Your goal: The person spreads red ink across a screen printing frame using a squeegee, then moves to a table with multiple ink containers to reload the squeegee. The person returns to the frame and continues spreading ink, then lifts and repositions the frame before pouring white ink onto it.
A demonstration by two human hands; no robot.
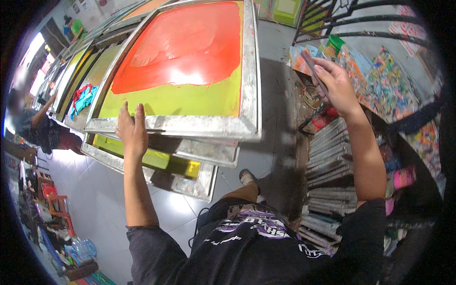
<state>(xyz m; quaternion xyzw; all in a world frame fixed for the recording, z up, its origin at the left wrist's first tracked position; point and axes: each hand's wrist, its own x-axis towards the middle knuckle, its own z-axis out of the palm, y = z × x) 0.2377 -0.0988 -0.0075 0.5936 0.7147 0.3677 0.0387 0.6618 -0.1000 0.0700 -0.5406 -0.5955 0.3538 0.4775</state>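
Note:
A screen-printing frame [175, 52] with a metal rim, bright red ink and an olive-green mesh lies atop other stacked frames [206, 154]. My left hand [131, 128] is at the frame’s near left rail, fingers stretched upward and apart, apparently touching it. My right hand [336, 85], raised right of the frame, grips a slim, flat reddish-grey tool [308, 61], probably a squeegee or scraper, held upright at a tilt.
Stacked metal pieces [327, 156] stand right, below a colour-splattered surface [389, 80] and black railing [346, 19]. A co-worker in dark clothing [40, 126] is at left; another in green [76, 29] works farther back. Red chairs [59, 209], a water jug [83, 249] and cloths [83, 99] are left.

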